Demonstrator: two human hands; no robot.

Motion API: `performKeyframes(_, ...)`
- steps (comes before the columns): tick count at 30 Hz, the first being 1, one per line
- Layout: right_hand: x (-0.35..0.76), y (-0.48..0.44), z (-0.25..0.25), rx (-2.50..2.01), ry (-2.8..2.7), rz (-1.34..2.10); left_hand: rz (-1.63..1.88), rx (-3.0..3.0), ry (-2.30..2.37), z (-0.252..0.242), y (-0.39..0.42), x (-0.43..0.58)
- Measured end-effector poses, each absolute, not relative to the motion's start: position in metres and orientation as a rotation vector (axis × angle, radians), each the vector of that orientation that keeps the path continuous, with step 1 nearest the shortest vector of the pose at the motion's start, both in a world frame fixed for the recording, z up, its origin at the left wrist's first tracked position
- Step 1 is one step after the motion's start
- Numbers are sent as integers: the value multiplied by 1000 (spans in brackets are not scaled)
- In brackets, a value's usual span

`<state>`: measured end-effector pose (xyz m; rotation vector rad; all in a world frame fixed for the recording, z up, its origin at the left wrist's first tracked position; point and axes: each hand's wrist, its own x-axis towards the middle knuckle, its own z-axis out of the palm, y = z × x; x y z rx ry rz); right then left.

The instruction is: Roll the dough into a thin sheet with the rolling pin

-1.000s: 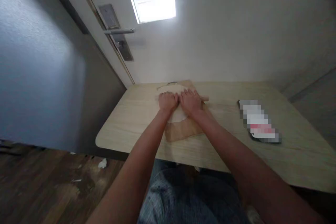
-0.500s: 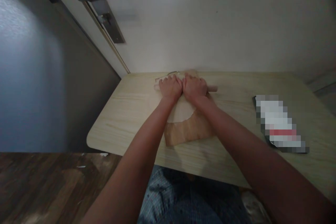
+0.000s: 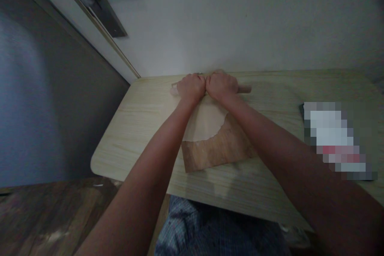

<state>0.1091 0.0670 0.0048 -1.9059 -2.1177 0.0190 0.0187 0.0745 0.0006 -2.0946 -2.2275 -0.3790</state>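
My left hand and my right hand lie side by side, thumbs almost touching, both closed over a wooden rolling pin. The pin's ends stick out past each hand; its middle is hidden under them. Beneath, a flat pale sheet of dough with an uneven edge spreads over a brown wooden board. The dough covers the board's far and left part, while the near part shows bare wood. My forearms hide the board's right side.
The board rests on a light wood-grain table against a white door. A dark-edged object, blurred out by pixels, lies on the table at the right. A metal lock plate is at upper left.
My fingers have curled from stretched forward to wrapped over the rolling pin, and the wrists have lifted. More dough shows between my forearms. The camera view has shifted and the picture is darker.
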Motion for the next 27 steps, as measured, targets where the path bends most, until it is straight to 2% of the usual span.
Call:
performKeyframes(3,107,61,3,-2024,-2010,26,-385,-2091,-2172,-1,68,17)
performKeyframes(12,103,30,0,-1939,-2048,-178,-395,-2131,-1981,-3,39,11)
performKeyframes(27,105,-3,1,-1797,-2132,-189,-429,-2096,-1954,-4,8,8)
